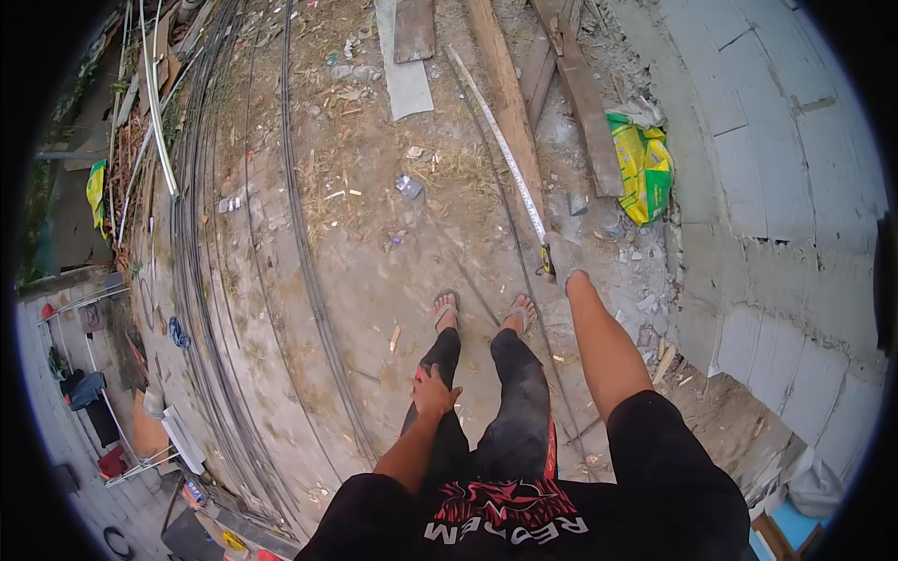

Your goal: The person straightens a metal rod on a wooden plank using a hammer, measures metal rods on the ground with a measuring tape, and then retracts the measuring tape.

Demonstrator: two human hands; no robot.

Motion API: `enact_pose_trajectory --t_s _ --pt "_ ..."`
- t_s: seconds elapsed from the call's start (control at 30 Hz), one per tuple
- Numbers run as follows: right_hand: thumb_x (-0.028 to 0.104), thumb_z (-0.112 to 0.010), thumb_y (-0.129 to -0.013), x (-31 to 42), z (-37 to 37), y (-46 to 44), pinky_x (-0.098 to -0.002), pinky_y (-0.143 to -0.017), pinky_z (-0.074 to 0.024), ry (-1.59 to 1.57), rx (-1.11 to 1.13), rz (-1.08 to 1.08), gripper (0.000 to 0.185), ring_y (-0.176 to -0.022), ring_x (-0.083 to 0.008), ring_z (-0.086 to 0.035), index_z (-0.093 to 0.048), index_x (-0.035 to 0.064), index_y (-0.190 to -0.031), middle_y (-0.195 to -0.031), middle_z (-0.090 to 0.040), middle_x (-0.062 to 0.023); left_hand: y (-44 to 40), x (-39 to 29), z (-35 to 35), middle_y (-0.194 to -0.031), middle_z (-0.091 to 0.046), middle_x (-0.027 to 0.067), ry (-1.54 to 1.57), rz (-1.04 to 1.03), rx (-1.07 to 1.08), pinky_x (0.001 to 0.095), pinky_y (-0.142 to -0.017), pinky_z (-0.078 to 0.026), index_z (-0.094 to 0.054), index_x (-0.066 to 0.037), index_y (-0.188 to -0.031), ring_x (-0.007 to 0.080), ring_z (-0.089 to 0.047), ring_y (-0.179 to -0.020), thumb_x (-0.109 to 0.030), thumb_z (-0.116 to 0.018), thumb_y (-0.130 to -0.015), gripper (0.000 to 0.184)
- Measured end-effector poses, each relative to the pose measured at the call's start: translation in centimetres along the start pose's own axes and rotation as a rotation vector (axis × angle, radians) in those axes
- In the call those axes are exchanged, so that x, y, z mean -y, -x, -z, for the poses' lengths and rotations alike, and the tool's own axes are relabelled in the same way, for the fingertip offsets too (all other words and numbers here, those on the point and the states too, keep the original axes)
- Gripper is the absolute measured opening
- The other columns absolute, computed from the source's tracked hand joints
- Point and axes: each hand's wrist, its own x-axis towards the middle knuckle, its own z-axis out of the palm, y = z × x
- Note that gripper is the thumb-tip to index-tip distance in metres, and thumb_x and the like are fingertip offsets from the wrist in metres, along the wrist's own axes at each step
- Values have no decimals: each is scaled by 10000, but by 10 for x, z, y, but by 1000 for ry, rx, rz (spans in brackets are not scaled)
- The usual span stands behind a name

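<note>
My left hand (433, 393) rests on my left thigh near the knee, its fingers spread and holding nothing. My right arm reaches forward and down. At its end my right hand (563, 257), partly blurred, is closed at a yellow and black tape measure (546, 261). The white tape blade (510, 161) is drawn out from the case, away from me, and lies beside a long brown wooden board (506, 89). A thin dark steel bar (496, 175) runs along the ground left of the blade.
Long steel bars (192, 224) stretch along the left. A grey block wall (758, 168) stands at the right, with a yellow-green bag (642, 168) near its base. More planks (591, 122) lie ahead. At the lower left is a rack with clothes (89, 391).
</note>
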Motion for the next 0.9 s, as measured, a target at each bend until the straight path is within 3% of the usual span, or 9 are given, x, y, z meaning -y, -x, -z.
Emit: enact_pose_trajectory --t_s 0.1,0.13,0.17,0.23,0.3,0.47,0.63,0.77,0.9 --pt "449 -626 -828 16 -27 -70 -349 -396 -432 54 -38 57 355 -523 -172 -553 -665 97 -798 -670 -587 -58 -20 -8 5 -1366 -534 164 -12 -12 -84 540 -992 -471 -384 -117 -1493 359 -497 -1288 -488 -762 -817 859" --pt "444 -633 -823 11 -37 -83 -355 -407 -434 106 -35 145 357 -532 -170 -560 -673 90 -799 -664 -586 -59 -25 -5 14 -1484 -457 204 4 -20 -27 492 -999 -489 -397 -88 -1474 378 -507 -1274 -495 -765 -811 861" --pt "444 -633 -823 6 -48 -91 -355 -407 -434 110 -28 135 357 -532 -170 -560 -673 90 -799 -664 -586 -59 -28 0 13 -1484 -457 204 2 -12 -17 492 -999 -489 -397 -88 -1474 378 -507 -1274 -495 -765 -811 861" --pt "429 -631 -832 17 -65 -93 -356 -440 -433 -94 -59 31 357 -540 -171 -564 -675 77 -798 -665 -586 -58 -35 6 16 -1304 -571 152 -3 -47 -100 499 -961 -499 -443 -102 -1423 346 -534 -1235 -478 -771 -805 794" --pt "428 -630 -837 -2 -78 -122 -358 -447 -427 -101 -50 34 351 -541 -167 -561 -677 83 -801 -665 -584 -51 -41 12 20 -1306 -569 150 -1 -49 -90 494 -959 -502 -453 -101 -1409 344 -535 -1234 -476 -770 -804 779" --pt "429 -613 -862 9 -90 -111 -361 -483 -426 -24 -55 12 359 -546 -164 -557 -692 80 -837 -680 -598 -44 -52 16 32 -1310 -567 143 -15 -56 -72 478 -953 -511 -474 -103 -1386 335 -538 -1230 -472 -769 -804 749" --pt "452 -592 -874 -6 -93 -119 -379 -533 -457 -54 -82 44 463 -584 -184 -592 -708 7 -926 -722 -635 -91 -61 17 44 -1309 -568 134 -39 -62 -16 472 -951 -515 -485 -106 -1381 325 -540 -1233 -471 -767 -806 737" --pt "452 -601 -866 -5 -88 -96 -388 -521 -455 -24 -187 151 466 -569 -192 -589 -711 1 -907 -706 -622 -88 -65 14 58 -1452 -497 177 -14 -61 82 482 -1000 -493 -459 -82 -1427 362 -520 -1272 -465 -753 -826 771" --pt "467 -588 -870 -10 -84 -99 -401 -481 -456 70 -87 23 446 -549 -194 -580 -697 40 -802 -680 -610 -78 -66 15 56 -1456 -495 175 -43 -75 84 485 -994 -496 -459 -82 -1427 362 -519 -1277 -462 -749 -829 766"
